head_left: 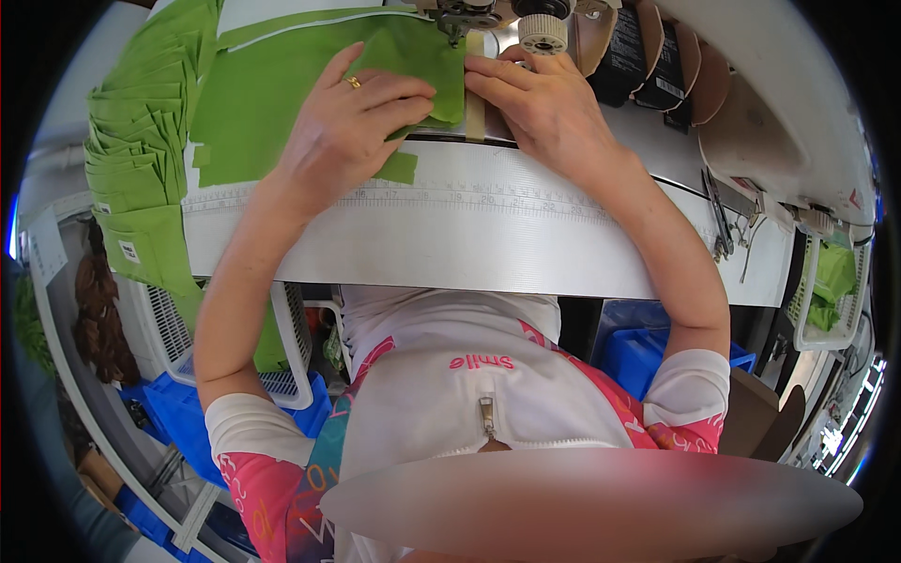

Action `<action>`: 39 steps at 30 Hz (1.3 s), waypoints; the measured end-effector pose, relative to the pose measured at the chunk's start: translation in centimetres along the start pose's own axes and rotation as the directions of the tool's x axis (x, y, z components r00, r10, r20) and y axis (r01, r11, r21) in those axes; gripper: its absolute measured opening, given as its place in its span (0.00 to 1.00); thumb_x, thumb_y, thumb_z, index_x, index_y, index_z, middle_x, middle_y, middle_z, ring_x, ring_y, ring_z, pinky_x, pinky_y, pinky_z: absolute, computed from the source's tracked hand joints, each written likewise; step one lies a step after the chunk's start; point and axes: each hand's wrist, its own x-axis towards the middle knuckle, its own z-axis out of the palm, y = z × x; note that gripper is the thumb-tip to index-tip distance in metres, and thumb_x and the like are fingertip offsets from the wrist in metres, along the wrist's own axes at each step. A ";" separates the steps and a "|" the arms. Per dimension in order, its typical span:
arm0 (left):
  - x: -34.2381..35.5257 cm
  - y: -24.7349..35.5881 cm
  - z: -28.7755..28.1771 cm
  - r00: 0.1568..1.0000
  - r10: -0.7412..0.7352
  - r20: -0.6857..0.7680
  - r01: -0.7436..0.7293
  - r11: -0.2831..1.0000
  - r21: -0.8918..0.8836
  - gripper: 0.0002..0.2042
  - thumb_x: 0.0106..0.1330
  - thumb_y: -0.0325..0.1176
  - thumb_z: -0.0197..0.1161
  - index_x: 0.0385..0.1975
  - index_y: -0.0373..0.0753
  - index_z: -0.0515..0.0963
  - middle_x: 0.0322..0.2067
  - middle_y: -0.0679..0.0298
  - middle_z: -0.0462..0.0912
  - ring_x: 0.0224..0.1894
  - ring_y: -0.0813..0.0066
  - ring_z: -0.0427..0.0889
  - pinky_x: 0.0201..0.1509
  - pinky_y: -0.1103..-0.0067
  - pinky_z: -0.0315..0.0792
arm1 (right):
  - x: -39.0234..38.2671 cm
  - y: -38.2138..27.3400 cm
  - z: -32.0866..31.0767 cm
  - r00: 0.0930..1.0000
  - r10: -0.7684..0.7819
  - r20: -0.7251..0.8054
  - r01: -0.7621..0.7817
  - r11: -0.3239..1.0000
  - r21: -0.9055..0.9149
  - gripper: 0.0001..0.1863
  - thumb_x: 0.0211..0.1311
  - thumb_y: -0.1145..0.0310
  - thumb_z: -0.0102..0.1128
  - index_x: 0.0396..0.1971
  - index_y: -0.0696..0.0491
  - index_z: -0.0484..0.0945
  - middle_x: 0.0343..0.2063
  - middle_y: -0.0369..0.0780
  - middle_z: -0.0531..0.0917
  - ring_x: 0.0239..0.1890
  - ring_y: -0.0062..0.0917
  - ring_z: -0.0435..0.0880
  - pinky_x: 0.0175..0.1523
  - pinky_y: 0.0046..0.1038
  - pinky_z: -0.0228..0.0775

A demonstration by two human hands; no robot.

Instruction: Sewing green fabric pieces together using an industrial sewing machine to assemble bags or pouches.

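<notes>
My left hand (352, 127), with a gold ring on one finger, lies on a piece of green fabric (249, 117) on the sewing machine bed. Its fingers are stretched to the right and spread, the little finger raised. A folded layer of the fabric lies under its fingertips, close to the presser foot (455, 36). My right hand (554, 113) rests on the bed just right of the foot, fingers extended leftward, fingertips at the fabric's right edge. Its thumb is hidden. A white strip (319, 28) runs along the fabric's far edge.
A stack of green pieces (141, 141) hangs over the table's left side. A printed ruler (488, 199) crosses the white table. Dark scissors or snips (718, 211) lie at the right, below cardboard holders (648, 56). White baskets (835, 300) and blue bins (633, 361) stand lower down.
</notes>
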 end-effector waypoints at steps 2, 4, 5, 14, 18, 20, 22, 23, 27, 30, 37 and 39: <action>-0.4 0.1 0.3 1.000 0.004 0.024 -0.005 1.000 0.018 0.16 0.44 0.26 0.68 0.36 0.43 0.80 0.39 0.71 0.81 0.39 0.69 0.79 0.62 0.60 0.62 | 0.1 -0.1 -0.1 1.000 -0.002 -0.003 0.002 1.000 0.006 0.17 0.44 0.77 0.59 0.38 0.53 0.80 0.44 0.29 0.80 0.42 0.29 0.74 0.48 0.30 0.66; -0.7 0.0 0.4 0.995 -0.026 0.095 0.023 0.999 0.029 0.12 0.50 0.26 0.66 0.37 0.43 0.81 0.42 0.72 0.81 0.41 0.74 0.80 0.64 0.58 0.59 | 0.2 -0.1 -0.1 1.000 0.007 -0.002 -0.007 0.999 0.039 0.18 0.43 0.78 0.60 0.39 0.54 0.80 0.43 0.30 0.80 0.42 0.29 0.75 0.48 0.30 0.67; -0.6 0.1 0.4 0.995 -0.026 0.093 0.023 0.999 0.029 0.12 0.50 0.26 0.66 0.37 0.43 0.81 0.42 0.72 0.81 0.41 0.74 0.80 0.64 0.58 0.59 | 0.2 -0.1 -0.1 1.000 0.006 0.000 -0.006 0.999 0.037 0.18 0.43 0.78 0.60 0.39 0.54 0.80 0.43 0.30 0.80 0.42 0.29 0.75 0.48 0.30 0.67; -0.8 -0.1 0.5 0.997 -0.007 0.075 0.004 0.999 0.040 0.14 0.50 0.27 0.67 0.38 0.46 0.81 0.43 0.73 0.80 0.40 0.74 0.80 0.66 0.58 0.57 | 0.3 -0.1 -0.2 1.000 0.019 0.018 -0.020 0.999 0.044 0.18 0.42 0.79 0.60 0.39 0.54 0.79 0.44 0.31 0.79 0.42 0.30 0.75 0.48 0.30 0.68; -0.5 0.0 0.5 0.996 -0.007 0.084 0.007 1.000 0.003 0.13 0.50 0.26 0.66 0.37 0.44 0.80 0.43 0.71 0.80 0.41 0.72 0.79 0.63 0.60 0.61 | 0.2 -0.1 -0.2 0.999 0.025 0.027 -0.026 0.999 0.046 0.19 0.42 0.79 0.60 0.39 0.54 0.80 0.44 0.31 0.79 0.42 0.30 0.75 0.48 0.30 0.69; -0.4 0.0 0.6 0.997 -0.003 0.082 0.006 0.999 -0.032 0.12 0.50 0.25 0.66 0.37 0.43 0.80 0.44 0.70 0.80 0.42 0.70 0.79 0.60 0.62 0.65 | 0.2 -0.1 -0.2 0.999 0.027 0.023 -0.028 0.998 0.049 0.19 0.41 0.79 0.60 0.39 0.54 0.80 0.44 0.31 0.79 0.42 0.30 0.75 0.48 0.30 0.69; -0.6 0.0 1.0 0.993 -0.084 0.081 0.099 0.974 -0.205 0.12 0.50 0.24 0.65 0.36 0.40 0.79 0.46 0.67 0.80 0.44 0.64 0.78 0.53 0.69 0.71 | 0.2 -0.2 -0.2 0.999 0.028 0.026 -0.029 0.998 0.055 0.18 0.42 0.78 0.60 0.39 0.54 0.80 0.44 0.31 0.79 0.42 0.30 0.75 0.48 0.30 0.69; -0.5 -0.1 1.0 0.994 -0.080 0.080 0.096 0.974 -0.206 0.12 0.50 0.24 0.65 0.36 0.40 0.79 0.46 0.67 0.80 0.44 0.64 0.78 0.53 0.69 0.71 | 0.2 -0.1 -0.1 0.999 0.030 0.025 -0.031 0.998 0.052 0.18 0.42 0.78 0.60 0.39 0.54 0.80 0.44 0.31 0.79 0.42 0.30 0.75 0.48 0.30 0.69; -0.1 -0.2 0.8 0.993 -0.077 0.088 0.096 0.968 -0.233 0.10 0.52 0.24 0.64 0.36 0.39 0.79 0.48 0.66 0.79 0.46 0.61 0.76 0.48 0.72 0.72 | -0.2 0.4 0.3 0.999 0.037 -0.022 -0.034 0.995 0.091 0.18 0.44 0.77 0.60 0.40 0.53 0.80 0.45 0.31 0.79 0.42 0.31 0.75 0.49 0.31 0.69; 0.0 -0.4 0.7 0.991 -0.084 0.107 0.110 0.959 -0.260 0.09 0.54 0.24 0.63 0.35 0.40 0.79 0.48 0.66 0.79 0.47 0.61 0.76 0.49 0.72 0.72 | -0.8 1.0 0.6 0.991 0.118 -0.061 -0.112 0.990 0.088 0.18 0.44 0.77 0.60 0.41 0.53 0.80 0.46 0.31 0.79 0.43 0.31 0.75 0.49 0.32 0.69; -0.5 -0.9 1.0 0.992 -0.091 0.090 0.113 0.952 -0.283 0.08 0.55 0.24 0.63 0.34 0.40 0.79 0.48 0.67 0.80 0.46 0.62 0.75 0.49 0.72 0.72 | -0.5 0.0 -0.4 0.997 -0.032 0.074 0.025 0.995 0.101 0.23 0.42 0.78 0.59 0.44 0.49 0.79 0.47 0.30 0.79 0.44 0.29 0.75 0.49 0.32 0.68; -0.6 -1.1 1.2 0.992 -0.088 0.086 0.109 0.951 -0.291 0.07 0.55 0.25 0.63 0.34 0.40 0.79 0.48 0.67 0.80 0.46 0.62 0.75 0.49 0.72 0.72 | -0.5 0.1 -0.2 0.996 -0.015 0.087 0.004 0.992 0.125 0.22 0.42 0.77 0.59 0.44 0.49 0.79 0.48 0.30 0.79 0.43 0.30 0.75 0.49 0.32 0.68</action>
